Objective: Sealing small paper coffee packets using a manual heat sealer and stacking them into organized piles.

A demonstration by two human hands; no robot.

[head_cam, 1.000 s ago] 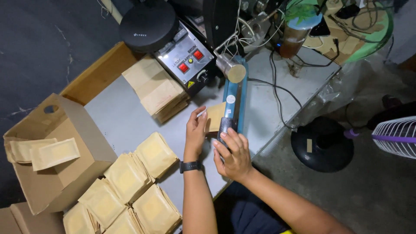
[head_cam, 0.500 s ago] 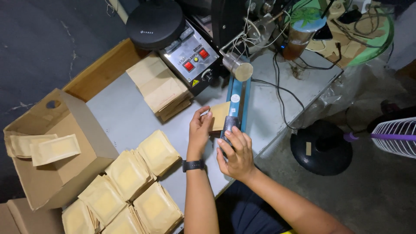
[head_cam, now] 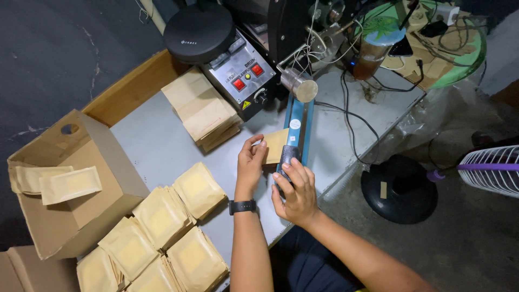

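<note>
Now, pouch: small kraft paper pouch (head_cam: 277, 145) lies with its edge in the blue sealer bar (head_cam: 296, 135).
Left hand (head_cam: 250, 162): fingers pinch the pouch's near edge.
Right hand (head_cam: 294, 189): presses down on the sealer's handle.
Handling: looks light, thin and bendy; best held flat by the edges.

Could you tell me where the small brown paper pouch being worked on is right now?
In the head view, the brown pouch is near the table's centre, held by the left hand against the blue sealer bar, which the right hand presses.
</note>
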